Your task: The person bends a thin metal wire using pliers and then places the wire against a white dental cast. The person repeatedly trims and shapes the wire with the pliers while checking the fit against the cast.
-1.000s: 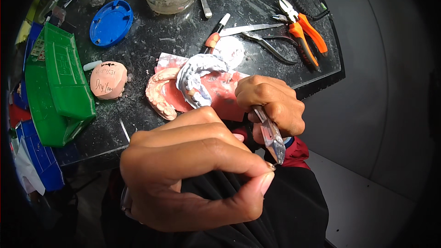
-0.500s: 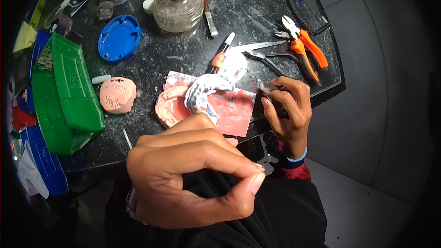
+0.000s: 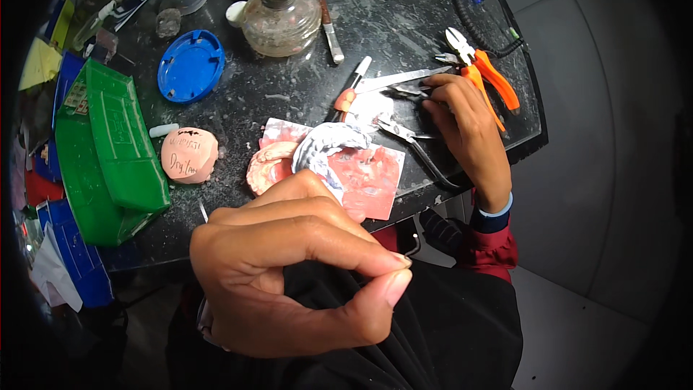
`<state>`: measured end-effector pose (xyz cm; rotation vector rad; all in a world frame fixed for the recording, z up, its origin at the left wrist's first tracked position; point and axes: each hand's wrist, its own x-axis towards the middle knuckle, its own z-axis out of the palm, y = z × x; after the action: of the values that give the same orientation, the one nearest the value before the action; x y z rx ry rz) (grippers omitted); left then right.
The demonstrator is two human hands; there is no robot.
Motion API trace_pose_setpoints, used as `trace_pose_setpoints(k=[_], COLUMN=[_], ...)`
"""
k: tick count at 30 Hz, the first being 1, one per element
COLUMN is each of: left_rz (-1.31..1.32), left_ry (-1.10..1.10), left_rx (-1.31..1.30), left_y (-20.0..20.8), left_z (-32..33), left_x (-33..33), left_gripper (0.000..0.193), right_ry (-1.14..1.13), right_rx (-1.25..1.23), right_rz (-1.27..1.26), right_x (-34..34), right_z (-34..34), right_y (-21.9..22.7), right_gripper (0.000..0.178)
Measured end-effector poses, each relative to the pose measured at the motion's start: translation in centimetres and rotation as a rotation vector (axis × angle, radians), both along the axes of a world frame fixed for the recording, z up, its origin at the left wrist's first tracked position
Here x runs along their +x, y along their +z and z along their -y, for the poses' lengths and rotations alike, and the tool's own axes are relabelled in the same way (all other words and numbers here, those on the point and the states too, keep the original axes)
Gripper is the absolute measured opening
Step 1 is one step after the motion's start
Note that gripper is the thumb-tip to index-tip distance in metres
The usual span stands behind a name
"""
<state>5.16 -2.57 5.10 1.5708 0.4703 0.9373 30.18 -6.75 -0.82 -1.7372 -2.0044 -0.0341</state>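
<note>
On the left, close under the camera, the left hand [image 3: 289, 274] is held above the lap with thumb and forefinger pinched tip to tip; whatever sits between the fingers [image 3: 393, 285] is too small to make out, so a light, steady pinch held clear of the dark cloth seems wisest. Behind it, on the dark speckled worktop [image 3: 289, 79], a white plaster dental cast [image 3: 328, 146] rests on a pink wax sheet [image 3: 364, 173]. To the right, the right hand [image 3: 462, 119] reaches over the bench, fingers curled down onto slim steel pliers [image 3: 404, 130] lying just beside the sheet; whether they have closed on it cannot be told. A grip near the pivot would probably give better control.
</note>
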Motion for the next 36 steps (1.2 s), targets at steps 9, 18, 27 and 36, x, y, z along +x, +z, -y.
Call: trace_pose_setpoints(k=[9, 18, 27, 36], left_rz=[0.039, 0.039, 0.057, 0.065], left_ry=[-0.005, -0.008, 0.015, 0.000], left_rx=[0.014, 0.021, 0.017, 0.052], left_y=[0.0, 0.2, 0.1, -0.3], left_z=[0.1, 0.4, 0.7, 0.8], left_x=[0.2, 0.5, 0.5, 0.3], left_gripper=[0.011, 0.013, 0.014, 0.013], right_ry=[0.417, 0.443, 0.478, 0.418], right_rx=[0.368, 0.411, 0.415, 0.469], right_rz=[-0.609, -0.717, -0.738, -0.641], right_x=[-5.9, -8.3, -8.4, -8.4], right_z=[2.3, 1.7, 1.8, 2.1], right_y=[1.0, 0.3, 0.6, 0.6], right_gripper=[0.030, 0.033, 0.034, 0.036])
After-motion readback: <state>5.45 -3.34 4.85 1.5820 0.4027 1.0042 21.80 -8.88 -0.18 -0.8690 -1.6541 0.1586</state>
